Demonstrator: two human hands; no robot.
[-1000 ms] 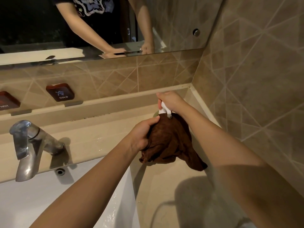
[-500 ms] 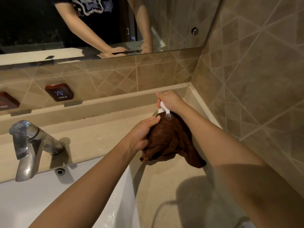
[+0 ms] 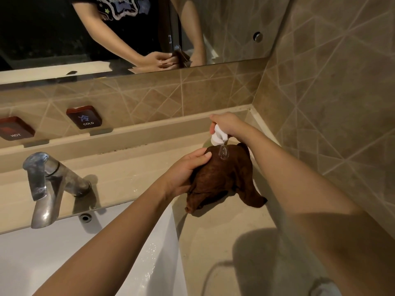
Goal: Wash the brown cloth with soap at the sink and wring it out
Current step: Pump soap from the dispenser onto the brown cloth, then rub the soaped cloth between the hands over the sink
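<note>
A crumpled brown cloth (image 3: 222,180) is held up over the beige counter to the right of the white sink (image 3: 64,253). My left hand (image 3: 183,171) grips the cloth's left side. Just above the cloth my right hand (image 3: 226,124) squeezes a small white soap container (image 3: 218,136), its spout pointing down. A clear blob of soap (image 3: 223,152) hangs from the spout and touches the cloth's top.
A metal faucet (image 3: 47,184) stands at the left behind the sink. HOT (image 3: 15,129) and COLD (image 3: 84,117) labels sit on the tiled back wall under a mirror (image 3: 128,28). A tiled side wall (image 3: 331,92) closes the right.
The soap blob has grown and dropped from the spout onto the cloth. Both hands have stayed almost in place.
</note>
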